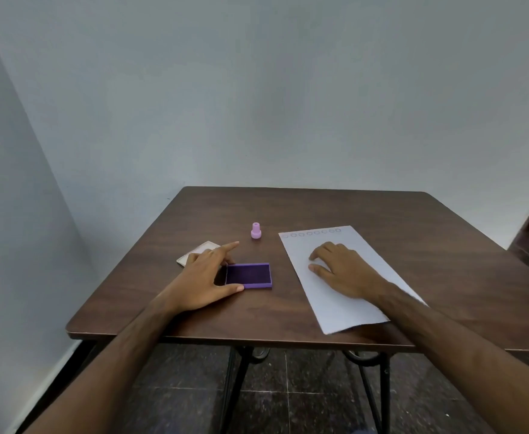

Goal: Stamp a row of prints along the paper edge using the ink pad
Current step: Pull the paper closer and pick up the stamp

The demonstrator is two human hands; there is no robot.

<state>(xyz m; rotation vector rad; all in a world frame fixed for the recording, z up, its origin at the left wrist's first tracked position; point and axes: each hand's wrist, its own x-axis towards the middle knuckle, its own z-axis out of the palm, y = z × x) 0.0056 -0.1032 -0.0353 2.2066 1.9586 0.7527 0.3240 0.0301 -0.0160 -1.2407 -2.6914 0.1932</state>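
Observation:
A white sheet of paper (pixel 347 296) lies on the right half of the brown table (pixel 303 208). A row of several faint round prints (pixel 313 233) runs along its far edge. My right hand (pixel 341 270) rests flat on the paper, fingers spread, holding nothing. A purple ink pad (pixel 250 275) lies uncovered left of the paper. My left hand (pixel 206 277) rests at its left end, thumb against the near edge and forefinger pointing out; it touches the pad. A small pink stamp (pixel 256 230) stands upright beyond the pad, apart from both hands.
A white lid (pixel 202 250) lies behind my left hand, partly hidden by it. A pale wall stands behind and to the left of the table. The table's front edge is near my forearms. A dark tiled floor and black metal legs show below.

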